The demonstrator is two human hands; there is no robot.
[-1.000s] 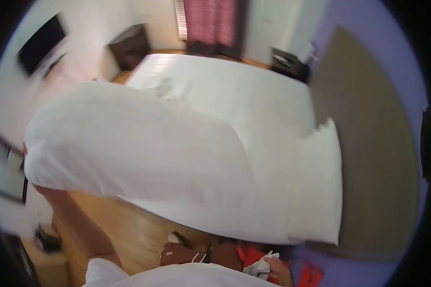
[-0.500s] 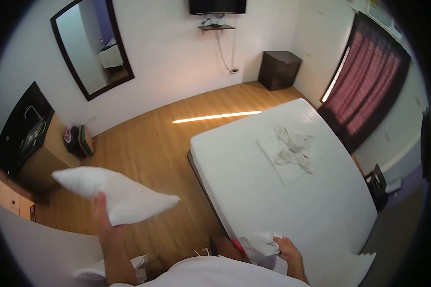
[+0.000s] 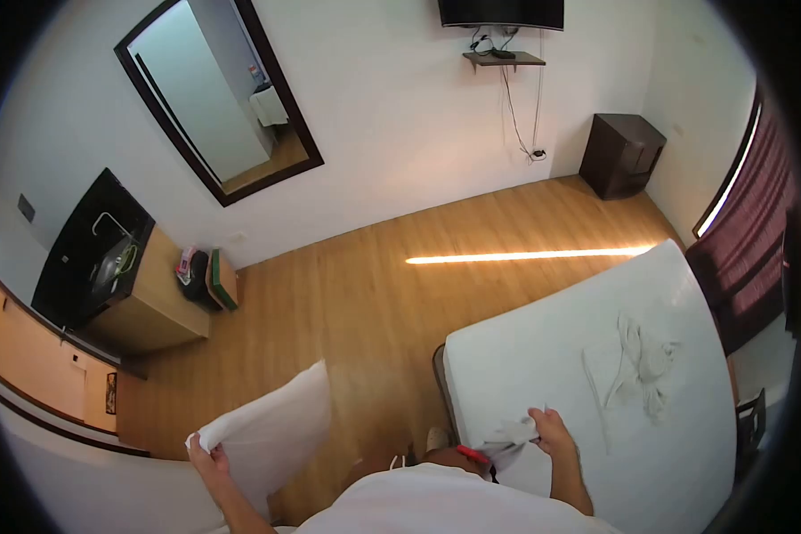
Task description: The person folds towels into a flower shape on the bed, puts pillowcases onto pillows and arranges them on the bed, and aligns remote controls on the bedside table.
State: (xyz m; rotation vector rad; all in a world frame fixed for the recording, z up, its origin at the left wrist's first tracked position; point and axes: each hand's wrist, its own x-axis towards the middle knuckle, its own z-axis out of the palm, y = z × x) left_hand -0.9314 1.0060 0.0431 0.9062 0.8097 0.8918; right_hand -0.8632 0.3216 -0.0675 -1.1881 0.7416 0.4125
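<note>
My left hand grips a white pillow by one corner, and the pillow hangs over the wood floor beside the bed. Closed on a bunched white cloth, my right hand is just above the near side of the bare white mattress. The cloth's full shape cannot be made out. Something red shows beside it, close to my legs. Farther along the mattress lie crumpled whitish cloths, away from both hands.
A black-topped sink counter stands at left, with bags and a green-edged board beside it. A framed mirror is on the wall. A dark cabinet occupies the far corner. A white partition is close on my left.
My view has turned left. The pillow has swung from lying tilted against my left hand to hanging by a corner from it. My right hand still holds the white cloth.
</note>
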